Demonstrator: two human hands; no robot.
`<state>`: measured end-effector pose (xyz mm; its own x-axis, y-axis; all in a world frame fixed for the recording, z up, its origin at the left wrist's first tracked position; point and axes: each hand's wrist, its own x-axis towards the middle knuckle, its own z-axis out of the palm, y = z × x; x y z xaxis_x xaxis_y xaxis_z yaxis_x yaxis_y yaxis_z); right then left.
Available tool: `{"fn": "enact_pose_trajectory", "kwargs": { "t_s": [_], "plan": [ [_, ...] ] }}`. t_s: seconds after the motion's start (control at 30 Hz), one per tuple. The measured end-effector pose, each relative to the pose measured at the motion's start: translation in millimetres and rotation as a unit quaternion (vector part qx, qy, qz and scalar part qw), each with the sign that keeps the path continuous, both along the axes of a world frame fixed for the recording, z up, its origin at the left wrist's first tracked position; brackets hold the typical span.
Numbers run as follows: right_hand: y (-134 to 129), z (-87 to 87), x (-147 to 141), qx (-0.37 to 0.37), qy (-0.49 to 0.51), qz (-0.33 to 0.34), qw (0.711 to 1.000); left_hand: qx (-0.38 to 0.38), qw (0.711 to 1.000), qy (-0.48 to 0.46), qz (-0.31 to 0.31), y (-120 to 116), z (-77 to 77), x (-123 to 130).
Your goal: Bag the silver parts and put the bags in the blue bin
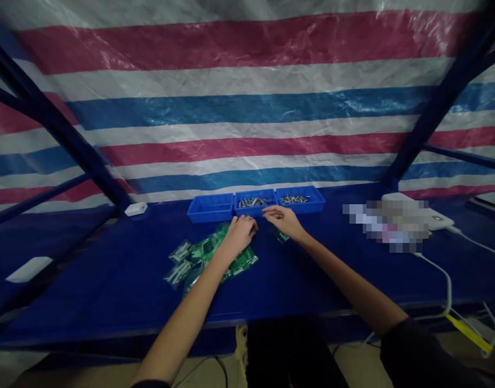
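The green plastic packets [209,248] lie in a loose pile left of centre on the worktop [122,285], between its back and front edges. The left hand [240,231] rests over the pile's right side, fingers curled; whether it grips one cannot be told. A single packet [279,235] lies just beneath the right hand [287,221], whose thumb and fingers are drawn close together near the middle bin; any small part between them cannot be made out. Handling here would probably go best with a light fingertip pinch, one packet kept apart from the overlapping pile, and its film held flat.

Three blue bins stand side by side near the back edge. The middle bin [247,210] and right bin [310,208] hold small metal parts; the left bin [211,217] shows its bare inside. Towards the back left corner sits a white adapter [136,209]
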<state>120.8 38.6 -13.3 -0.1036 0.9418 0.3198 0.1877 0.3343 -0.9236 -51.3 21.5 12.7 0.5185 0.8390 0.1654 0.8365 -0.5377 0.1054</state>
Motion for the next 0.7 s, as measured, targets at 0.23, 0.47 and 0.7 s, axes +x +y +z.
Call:
{"fn": "enact_pose_trajectory", "kwargs": {
  "t_s": [0.23, 0.47, 0.7],
  "plan": [
    [-4, -1.3, 0, -0.024, -0.055, 0.074, 0.995, -0.044, 0.977, -0.208, -0.016, 1, 6.4, 0],
    [-9, 6.4, -2, -0.096, 0.059, 0.126, 0.986, -0.077, 0.908, -0.412, -0.014, 5, 14.0, 1],
    [-9, 9.0, -9, -0.085, 0.115, 0.114, 0.983, -0.067, 0.896, -0.439, 0.005, 10, 11.7, 4]
  ]
}}
